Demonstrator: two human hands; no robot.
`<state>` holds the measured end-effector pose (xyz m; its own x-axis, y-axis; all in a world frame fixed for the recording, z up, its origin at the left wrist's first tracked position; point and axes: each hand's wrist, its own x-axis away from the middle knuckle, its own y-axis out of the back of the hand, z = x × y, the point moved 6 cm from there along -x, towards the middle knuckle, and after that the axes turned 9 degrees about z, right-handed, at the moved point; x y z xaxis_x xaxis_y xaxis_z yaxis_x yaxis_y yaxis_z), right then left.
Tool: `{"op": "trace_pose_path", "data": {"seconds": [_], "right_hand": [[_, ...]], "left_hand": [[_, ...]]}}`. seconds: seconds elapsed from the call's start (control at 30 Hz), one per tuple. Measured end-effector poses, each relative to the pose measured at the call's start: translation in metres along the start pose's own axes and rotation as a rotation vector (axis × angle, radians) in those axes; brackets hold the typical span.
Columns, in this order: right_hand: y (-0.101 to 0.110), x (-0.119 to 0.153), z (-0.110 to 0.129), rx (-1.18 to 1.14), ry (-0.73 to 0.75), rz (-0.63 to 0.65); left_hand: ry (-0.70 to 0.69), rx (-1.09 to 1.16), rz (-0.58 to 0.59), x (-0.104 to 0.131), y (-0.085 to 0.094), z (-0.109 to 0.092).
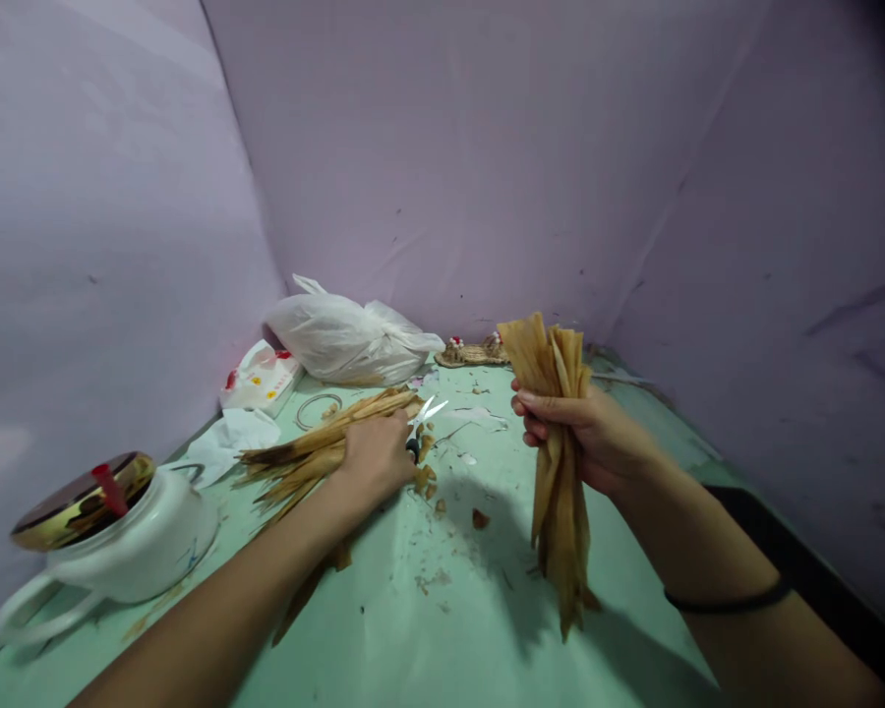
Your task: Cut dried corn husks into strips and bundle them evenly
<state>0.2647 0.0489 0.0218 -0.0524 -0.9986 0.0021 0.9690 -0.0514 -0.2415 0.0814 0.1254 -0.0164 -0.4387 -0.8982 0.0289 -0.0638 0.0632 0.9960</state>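
Your right hand [586,433] is closed around a bundle of dry leaf strips [560,501], held roughly upright, with flared ends above your fingers and ragged tips hanging below them. Your left hand [379,454] is down over a pile of loose strips [302,460], which spreads out to the left of it. The scissors [423,416] are right at that hand's fingers, blades parted and pointing away from you; your fingertips are hidden, so I cannot tell whether they grip the scissors or the strips. Small brown scraps [480,518] dot the worktop [405,610] between your hands. Beyond the left hand sit a wire ring [311,411] and a white plastic bag [350,339]; nearer you, to its left, is a white pot [137,541].
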Motion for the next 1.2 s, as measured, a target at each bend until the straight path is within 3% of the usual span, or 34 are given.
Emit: {"op": "trace_pose_path", "data": {"seconds": [0.1, 0.17, 0.27, 0.33, 0.4, 0.47, 0.53, 0.63, 0.83, 1.0, 1.1, 1.2], "right_hand": [[-0.002, 0.001, 0.004, 0.022, 0.027, 0.027], [-0.003, 0.002, 0.006, 0.026, 0.035, 0.038], [-0.005, 0.002, 0.009, 0.033, 0.042, 0.056], [-0.006, 0.002, 0.009, 0.037, 0.049, 0.059], [-0.007, 0.003, 0.008, 0.043, 0.052, 0.049], [-0.008, 0.004, 0.006, 0.047, 0.049, 0.038], [-0.010, 0.004, 0.004, 0.059, 0.049, 0.033], [-0.012, 0.004, 0.004, 0.092, 0.054, 0.022], [-0.019, 0.007, 0.002, 0.374, -0.063, 0.011], [-0.034, 0.007, -0.007, 0.540, -0.110, 0.109], [-0.033, 0.004, -0.011, 0.558, -0.106, 0.098], [-0.022, 0.002, -0.008, 0.576, -0.071, 0.047]], "left_hand": [[0.037, 0.076, -0.046, -0.002, 0.013, 0.006], [0.061, 0.199, -0.153, 0.001, 0.040, 0.019], [-0.097, 0.483, -0.390, 0.018, 0.100, 0.033], [-0.144, 0.767, -0.488, 0.032, 0.132, 0.044], [-0.198, 0.975, -0.566, 0.044, 0.150, 0.049], [-0.274, 1.095, -0.659, 0.053, 0.157, 0.048], [-0.348, 1.157, -0.729, 0.054, 0.154, 0.044], [-0.363, 1.247, -0.695, 0.044, 0.137, 0.037], [-0.095, 1.643, -0.507, 0.023, 0.082, 0.043], [0.039, 1.857, -0.463, 0.018, 0.049, 0.040], [0.039, 1.874, -0.425, 0.019, 0.044, 0.036], [0.115, 1.663, -0.322, 0.031, 0.036, 0.043]]}}
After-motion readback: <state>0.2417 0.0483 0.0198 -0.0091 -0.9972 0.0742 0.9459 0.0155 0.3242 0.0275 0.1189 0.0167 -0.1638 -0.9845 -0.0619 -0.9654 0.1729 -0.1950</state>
